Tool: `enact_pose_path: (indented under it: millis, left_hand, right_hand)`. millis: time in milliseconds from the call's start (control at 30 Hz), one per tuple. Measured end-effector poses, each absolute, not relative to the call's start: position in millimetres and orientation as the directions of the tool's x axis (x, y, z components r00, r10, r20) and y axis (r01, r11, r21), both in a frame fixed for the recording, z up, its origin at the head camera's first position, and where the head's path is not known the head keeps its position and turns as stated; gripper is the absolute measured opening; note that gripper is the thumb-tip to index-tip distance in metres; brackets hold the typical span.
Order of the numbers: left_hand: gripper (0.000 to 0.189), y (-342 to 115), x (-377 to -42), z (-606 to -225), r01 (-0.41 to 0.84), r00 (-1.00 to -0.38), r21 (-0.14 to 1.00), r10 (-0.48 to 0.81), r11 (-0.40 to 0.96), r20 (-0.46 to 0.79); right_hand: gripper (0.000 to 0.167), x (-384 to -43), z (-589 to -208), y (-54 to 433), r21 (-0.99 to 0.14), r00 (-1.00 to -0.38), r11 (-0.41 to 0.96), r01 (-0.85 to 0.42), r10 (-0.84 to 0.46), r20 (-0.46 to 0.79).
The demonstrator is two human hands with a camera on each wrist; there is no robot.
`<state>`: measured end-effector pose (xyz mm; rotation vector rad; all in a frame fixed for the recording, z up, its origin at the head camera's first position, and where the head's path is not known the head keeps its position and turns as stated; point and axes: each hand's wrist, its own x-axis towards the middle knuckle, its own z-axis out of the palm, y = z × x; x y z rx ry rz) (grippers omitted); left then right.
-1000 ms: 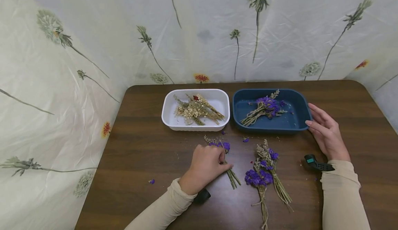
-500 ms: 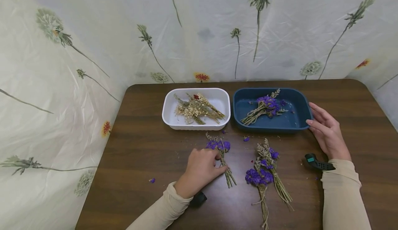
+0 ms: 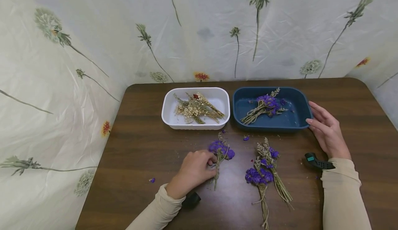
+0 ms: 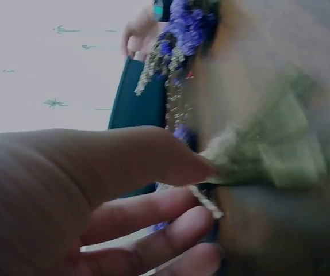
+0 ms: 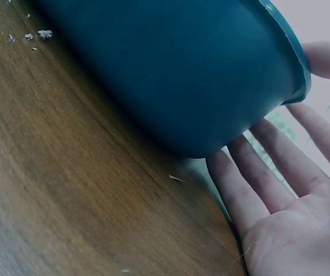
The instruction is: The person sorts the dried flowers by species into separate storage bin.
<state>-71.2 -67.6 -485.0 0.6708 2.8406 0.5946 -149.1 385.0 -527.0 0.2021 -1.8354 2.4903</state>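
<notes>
My left hand pinches the stems of a twine-tied bunch of dried purple flowers low over the table, blooms pointing away. In the left wrist view the stems are blurred past the thumb. At the right end of the blue container, my right hand lies along the outer wall; straight fingers touch it and the thumb is at the rim. Inside this container is a pile of tied purple flowers. Two more purple bunches lie between the hands.
Left of the blue container stands a white container holding several cream dried bunches. Loose petals and crumbs dot the brown wooden table. A flower-printed sheet hangs behind its far edge.
My left hand has drawn back slightly left with the bunch, whose stems have swung from pointing right to pointing nearly straight toward me. The right hand keeps its place at the blue container.
</notes>
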Motion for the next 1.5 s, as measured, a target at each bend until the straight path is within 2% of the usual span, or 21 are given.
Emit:
enact_pose_path:
  millis: [200, 500, 667, 1233, 1500]
  left_hand:
    - [0.023, -73.5, -76.6, -483.0, 0.452, -0.858, 0.429, 0.513, 0.782, -0.032]
    - [0.026, -68.5, -83.2, -489.6, 0.406, -0.884, 0.503, 0.467, 0.763, 0.005]
    - [0.014, -68.8, -87.0, -494.3, 0.398, -0.886, 0.541, 0.462, 0.741, 0.018]
    - [0.013, -72.3, -97.3, -498.5, 0.308, -0.88, 0.702, 0.473, 0.642, -0.046]
    - [0.011, -71.8, -99.2, -498.7, 0.31, -0.874, 0.723, 0.484, 0.617, -0.038]
  right_hand:
    - [0.059, -149.4, -527.2, 385.0, -0.947, -0.99, -0.302, -0.113, -0.049, 0.133]
    - [0.059, -149.1, -527.0, 385.0, -0.951, -0.992, -0.291, -0.106, -0.032, 0.12]
    - [0.059, -149.8, -527.7, 384.5, -0.948, -0.99, -0.296, -0.114, -0.042, 0.133]
    - [0.059, -148.9, -527.6, 385.2, -0.95, -0.991, -0.292, -0.109, -0.047, 0.128]
    - [0.059, -149.1, -526.5, 385.9, -0.95, -0.99, -0.294, -0.108, -0.051, 0.128]
